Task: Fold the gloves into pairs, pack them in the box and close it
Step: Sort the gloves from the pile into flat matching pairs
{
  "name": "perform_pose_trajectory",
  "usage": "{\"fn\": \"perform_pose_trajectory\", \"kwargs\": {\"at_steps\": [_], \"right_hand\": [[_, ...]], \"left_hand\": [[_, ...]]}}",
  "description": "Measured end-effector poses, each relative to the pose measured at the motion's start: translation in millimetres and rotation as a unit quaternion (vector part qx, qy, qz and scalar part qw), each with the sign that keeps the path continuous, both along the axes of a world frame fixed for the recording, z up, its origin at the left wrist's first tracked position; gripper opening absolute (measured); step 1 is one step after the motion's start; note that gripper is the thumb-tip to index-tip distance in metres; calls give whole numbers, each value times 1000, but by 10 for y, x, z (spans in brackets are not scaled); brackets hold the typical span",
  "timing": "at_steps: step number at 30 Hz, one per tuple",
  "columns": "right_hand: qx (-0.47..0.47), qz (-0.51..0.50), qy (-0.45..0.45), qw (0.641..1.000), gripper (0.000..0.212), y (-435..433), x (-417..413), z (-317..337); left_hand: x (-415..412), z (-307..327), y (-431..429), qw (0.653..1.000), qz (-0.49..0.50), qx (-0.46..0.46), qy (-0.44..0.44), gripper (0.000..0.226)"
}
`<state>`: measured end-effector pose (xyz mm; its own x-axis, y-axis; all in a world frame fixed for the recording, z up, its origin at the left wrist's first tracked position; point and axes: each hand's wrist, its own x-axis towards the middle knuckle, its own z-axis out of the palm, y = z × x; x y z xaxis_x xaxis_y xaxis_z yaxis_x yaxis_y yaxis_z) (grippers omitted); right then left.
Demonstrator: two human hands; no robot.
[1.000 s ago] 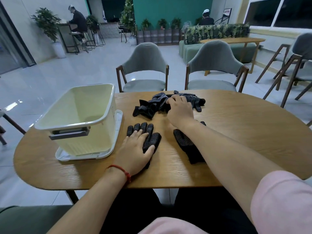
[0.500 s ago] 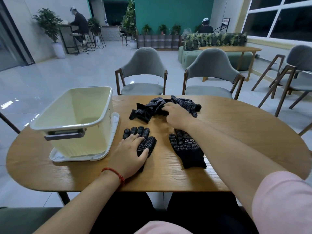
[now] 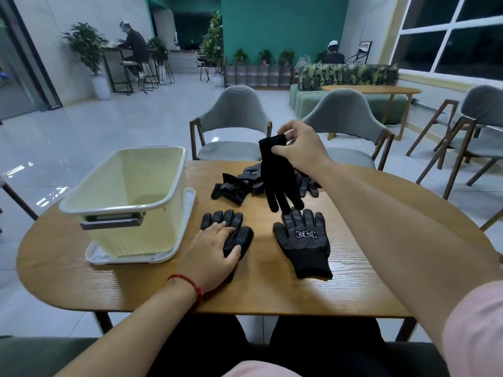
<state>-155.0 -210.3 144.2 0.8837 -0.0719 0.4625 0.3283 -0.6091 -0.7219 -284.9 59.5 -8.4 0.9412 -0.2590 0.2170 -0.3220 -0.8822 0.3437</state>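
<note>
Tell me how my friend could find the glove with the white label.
Start at the wooden table, to the right of the cream box. Two gloves lie flat near the front edge; pick the right glove. Only it shows a white label, and no hand touches it, while the left hand presses the left glove.

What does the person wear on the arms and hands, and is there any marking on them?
Both hands are bare: neither the left hand nor the right hand wears a glove. A thin red cord bracelet goes round the left wrist. Both forearms are uncovered. A pink sleeve covers the right upper arm; the left arm's sleeve is out of view.
</note>
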Motion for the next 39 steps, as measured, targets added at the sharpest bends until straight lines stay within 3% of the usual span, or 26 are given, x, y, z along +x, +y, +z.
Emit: {"fn": "perform_pose_trajectory", "kwargs": {"at_steps": [4, 8, 14, 18, 22, 33, 39], "right_hand": [[-21, 46, 35, 998, 53, -27, -9, 30], [-54, 53, 30, 997, 26, -52, -45, 44], [-19, 54, 33, 998, 13, 7, -73, 9], [-15, 68, 37, 997, 3, 163, -79, -61], [-7, 59, 33, 998, 6, 345, -53, -150], [-19, 64, -58, 996, 11, 812, -76, -94], [-95, 170, -20, 981, 11, 970, -236, -461]], "left_hand": [[-11, 19, -8, 1000, 1, 3, -1, 59], [-26, 37, -17, 1000, 3, 11, -4, 59], [9, -7, -6, 1000, -5, 13, 4, 61], [4, 13, 20, 999, 1, -41, 6, 59], [-27, 60, 49, 996, 0, -93, -5, 47], [-55, 55, 52, 998, -6, -62, 5, 37], [-63, 57, 47, 998, -1, -54, 10, 39]]}}
